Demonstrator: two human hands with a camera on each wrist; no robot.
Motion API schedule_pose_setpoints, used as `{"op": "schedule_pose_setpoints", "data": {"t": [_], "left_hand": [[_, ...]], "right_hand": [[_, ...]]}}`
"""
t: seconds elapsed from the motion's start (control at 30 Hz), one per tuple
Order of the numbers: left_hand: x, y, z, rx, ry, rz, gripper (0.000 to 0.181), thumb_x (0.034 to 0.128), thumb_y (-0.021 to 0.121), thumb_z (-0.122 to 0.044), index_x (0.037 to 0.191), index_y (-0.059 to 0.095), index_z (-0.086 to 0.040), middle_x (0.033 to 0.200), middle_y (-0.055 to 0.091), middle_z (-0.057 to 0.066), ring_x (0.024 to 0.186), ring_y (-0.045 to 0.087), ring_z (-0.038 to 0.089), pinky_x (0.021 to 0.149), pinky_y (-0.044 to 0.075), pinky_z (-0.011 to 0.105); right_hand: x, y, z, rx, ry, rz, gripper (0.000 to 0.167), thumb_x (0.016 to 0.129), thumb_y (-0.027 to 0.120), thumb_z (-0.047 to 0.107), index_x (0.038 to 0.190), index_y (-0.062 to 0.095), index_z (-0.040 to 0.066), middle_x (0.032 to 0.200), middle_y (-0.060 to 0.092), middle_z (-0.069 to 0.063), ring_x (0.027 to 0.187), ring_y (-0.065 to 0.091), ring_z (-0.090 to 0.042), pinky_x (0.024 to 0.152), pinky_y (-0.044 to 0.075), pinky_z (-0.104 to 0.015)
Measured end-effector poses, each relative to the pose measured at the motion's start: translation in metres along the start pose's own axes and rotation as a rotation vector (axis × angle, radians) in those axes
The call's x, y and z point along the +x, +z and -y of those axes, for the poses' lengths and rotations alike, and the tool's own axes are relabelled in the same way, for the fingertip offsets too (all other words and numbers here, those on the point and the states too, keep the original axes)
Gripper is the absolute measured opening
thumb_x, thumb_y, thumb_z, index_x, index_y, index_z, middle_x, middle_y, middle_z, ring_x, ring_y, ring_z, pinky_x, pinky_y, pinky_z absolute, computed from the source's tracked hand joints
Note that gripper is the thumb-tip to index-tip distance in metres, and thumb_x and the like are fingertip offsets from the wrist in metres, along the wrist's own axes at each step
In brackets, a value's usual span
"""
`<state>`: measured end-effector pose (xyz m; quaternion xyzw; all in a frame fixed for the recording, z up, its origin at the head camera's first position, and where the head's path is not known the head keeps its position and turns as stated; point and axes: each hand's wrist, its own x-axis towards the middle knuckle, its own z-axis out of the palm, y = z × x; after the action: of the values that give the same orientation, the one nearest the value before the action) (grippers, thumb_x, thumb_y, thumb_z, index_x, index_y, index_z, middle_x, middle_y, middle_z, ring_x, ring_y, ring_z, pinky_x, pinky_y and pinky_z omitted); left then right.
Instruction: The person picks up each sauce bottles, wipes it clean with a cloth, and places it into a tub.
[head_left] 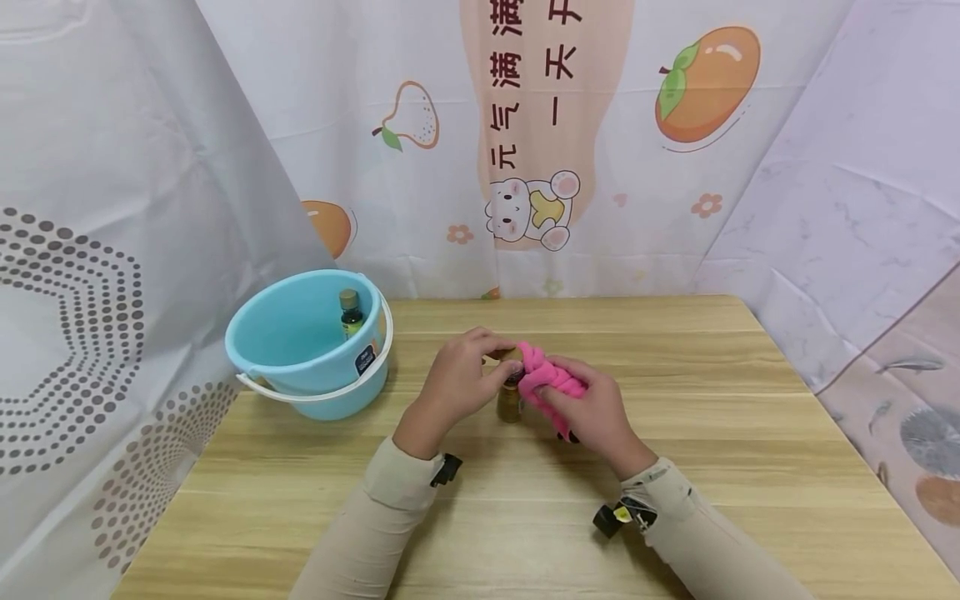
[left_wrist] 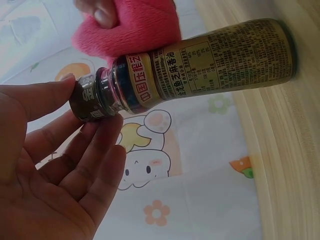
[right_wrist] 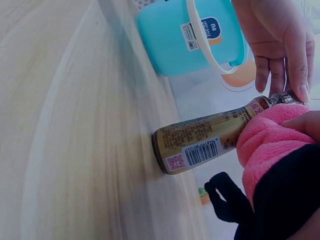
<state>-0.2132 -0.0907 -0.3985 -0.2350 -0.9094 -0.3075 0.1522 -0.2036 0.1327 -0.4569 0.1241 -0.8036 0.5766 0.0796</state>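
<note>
A sesame oil bottle (head_left: 510, 407) with a gold-brown label stands upright near the middle of the table. My left hand (head_left: 457, 385) pinches its dark cap (left_wrist: 86, 99) between thumb and fingers. In my right hand (head_left: 600, 414) is a bunched pink cloth (head_left: 551, 385), which I hold against the bottle's neck and shoulder from the right. A black strip (right_wrist: 225, 197) hangs from the cloth in the right wrist view. The lower label and barcode (right_wrist: 202, 151) show there, while the cloth hides part of the upper bottle.
At the left of the table stands a light blue bucket (head_left: 330, 406) with a white handle (head_left: 352, 387). Inside it is another bottle (head_left: 350, 315) with a gold cap. A patterned curtain (head_left: 420, 200) hangs behind the wooden table (head_left: 712, 392).
</note>
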Motion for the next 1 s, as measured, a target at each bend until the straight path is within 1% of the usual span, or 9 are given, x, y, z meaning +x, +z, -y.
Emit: {"op": "schedule_pose_setpoints", "data": {"t": [0.13, 0.3, 0.63, 0.77, 1.0], "left_hand": [[0.0002, 0.001, -0.0004, 0.003, 0.004, -0.007, 0.028, 0.0952, 0.077, -0.031, 0.119, 0.078, -0.016, 0.111, 0.072, -0.002, 0.1, 0.07, 0.012, 0.082, 0.06, 0.029], [0.0016, 0.0017, -0.0007, 0.01, 0.019, -0.015, 0.028, 0.0948, 0.078, -0.032, 0.118, 0.078, -0.016, 0.111, 0.073, -0.002, 0.099, 0.071, 0.012, 0.081, 0.06, 0.029], [0.0008, 0.002, -0.0021, 0.021, 0.01, -0.006, 0.027, 0.0952, 0.077, -0.032, 0.117, 0.079, -0.015, 0.111, 0.073, -0.002, 0.1, 0.071, 0.012, 0.081, 0.059, 0.029], [0.0009, 0.0013, -0.0019, 0.021, 0.018, -0.017, 0.027, 0.0949, 0.077, -0.031, 0.117, 0.079, -0.016, 0.108, 0.073, -0.002, 0.099, 0.071, 0.013, 0.08, 0.059, 0.03], [0.0, 0.0019, 0.0005, 0.032, 0.034, -0.028, 0.027, 0.0949, 0.077, -0.032, 0.117, 0.079, -0.016, 0.108, 0.073, -0.002, 0.098, 0.071, 0.012, 0.079, 0.059, 0.029]], "right_hand": [[-0.0008, -0.0012, 0.0016, 0.021, -0.019, -0.008, 0.036, 0.088, 0.083, 0.015, 0.123, 0.075, 0.012, 0.102, 0.074, -0.013, 0.074, 0.065, -0.016, 0.058, 0.059, -0.028], [-0.0009, -0.0022, 0.0016, 0.004, -0.032, 0.002, 0.037, 0.088, 0.083, 0.014, 0.124, 0.075, 0.012, 0.1, 0.074, -0.012, 0.072, 0.065, -0.015, 0.056, 0.058, -0.029], [-0.0021, -0.0018, -0.0011, -0.003, -0.002, 0.032, 0.039, 0.089, 0.083, 0.017, 0.126, 0.074, 0.012, 0.102, 0.075, -0.013, 0.072, 0.064, -0.016, 0.057, 0.057, -0.029], [-0.001, 0.0001, -0.002, 0.0, -0.014, 0.04, 0.039, 0.088, 0.084, 0.017, 0.126, 0.075, 0.014, 0.101, 0.076, -0.01, 0.072, 0.065, -0.017, 0.058, 0.058, -0.029], [0.0007, 0.0022, -0.0064, 0.015, -0.008, 0.087, 0.036, 0.089, 0.084, 0.019, 0.124, 0.076, 0.019, 0.093, 0.074, -0.01, 0.065, 0.066, -0.018, 0.053, 0.058, -0.032]]}}
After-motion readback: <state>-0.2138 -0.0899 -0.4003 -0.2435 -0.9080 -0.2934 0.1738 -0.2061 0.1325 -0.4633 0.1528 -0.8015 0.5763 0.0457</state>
